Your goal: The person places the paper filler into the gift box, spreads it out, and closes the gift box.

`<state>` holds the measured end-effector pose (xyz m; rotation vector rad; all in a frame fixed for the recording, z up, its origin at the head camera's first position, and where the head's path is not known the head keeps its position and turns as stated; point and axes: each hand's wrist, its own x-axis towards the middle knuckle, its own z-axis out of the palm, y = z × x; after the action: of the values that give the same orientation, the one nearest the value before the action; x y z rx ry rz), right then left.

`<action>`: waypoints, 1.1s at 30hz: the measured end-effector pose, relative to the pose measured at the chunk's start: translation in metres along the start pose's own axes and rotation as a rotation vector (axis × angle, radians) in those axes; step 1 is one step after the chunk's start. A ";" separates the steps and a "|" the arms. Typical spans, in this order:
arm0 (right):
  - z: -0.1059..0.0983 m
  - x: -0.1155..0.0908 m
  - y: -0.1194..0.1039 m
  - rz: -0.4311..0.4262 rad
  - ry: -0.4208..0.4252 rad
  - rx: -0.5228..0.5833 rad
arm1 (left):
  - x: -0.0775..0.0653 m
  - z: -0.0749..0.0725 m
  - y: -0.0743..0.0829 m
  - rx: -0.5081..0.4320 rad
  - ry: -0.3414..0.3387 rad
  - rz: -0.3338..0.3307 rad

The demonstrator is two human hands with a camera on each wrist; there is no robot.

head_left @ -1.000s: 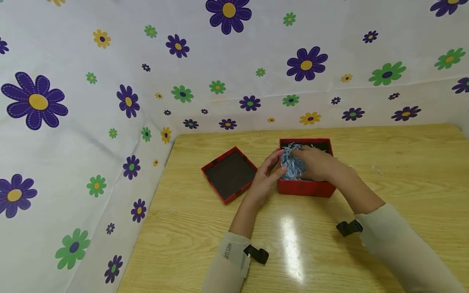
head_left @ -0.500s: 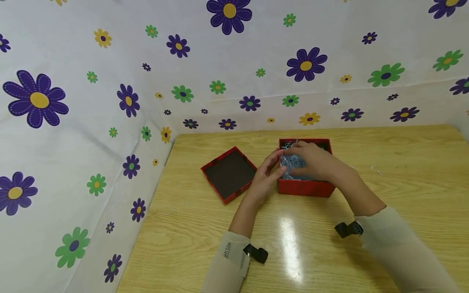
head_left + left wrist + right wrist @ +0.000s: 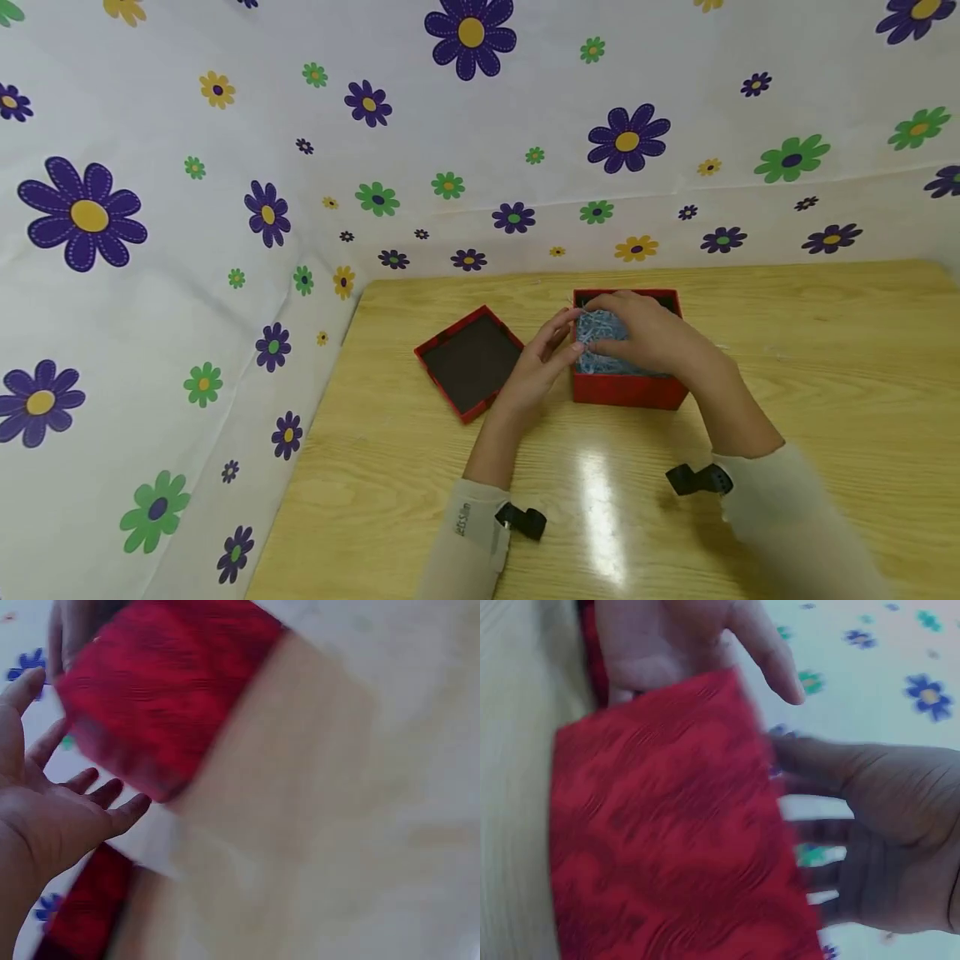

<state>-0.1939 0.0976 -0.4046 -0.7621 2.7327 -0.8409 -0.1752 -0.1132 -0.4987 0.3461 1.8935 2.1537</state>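
Observation:
A red patterned box [image 3: 626,391] stands on the table with blue shredded paper [image 3: 602,327] inside. My right hand [image 3: 654,335] is over the box opening, its thumb and fingers spread above the paper; whether the fingertips touch the paper cannot be told. Beside the box's left wall is my left hand [image 3: 534,367], with fingers loosely extended towards the rim. The left wrist view has the left hand [image 3: 60,817] spread at the side of the box [image 3: 165,690]. In the right wrist view, the right hand [image 3: 900,840] is partly hidden behind the box wall [image 3: 675,825].
A square red lid [image 3: 438,382] with a dark inside lies upturned to the left of the box, close to the left forearm. Small paper shreds [image 3: 776,353] lie on the wooden table [image 3: 375,500]. A flower-printed white sheet [image 3: 420,100] hangs behind and at left.
My right hand has come up slightly out of the shredded paper. The paper, bunched up a second ago, now lies lower and flatter in the box. My left hand stays beside the box.

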 end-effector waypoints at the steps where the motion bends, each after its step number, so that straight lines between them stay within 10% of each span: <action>1: -0.002 -0.003 -0.005 0.012 0.029 0.009 | -0.002 -0.004 0.007 0.003 0.009 -0.003; 11: 0.065 -0.010 -0.064 -0.097 0.204 0.421 | -0.042 -0.098 0.056 0.148 0.404 0.122; 18: 0.125 -0.003 -0.081 -0.064 0.138 0.572 | -0.072 -0.156 0.047 0.197 0.627 -0.007; 23: 0.146 0.001 -0.074 0.068 0.158 0.549 | -0.075 -0.164 0.040 0.148 0.635 -0.181; 33: 0.161 0.006 -0.053 0.173 0.125 0.644 | -0.064 -0.154 0.031 0.187 0.599 -0.274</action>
<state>-0.1268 -0.0194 -0.5072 -0.3410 2.3338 -1.6382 -0.1681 -0.2825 -0.4885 -0.5638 2.2805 2.0362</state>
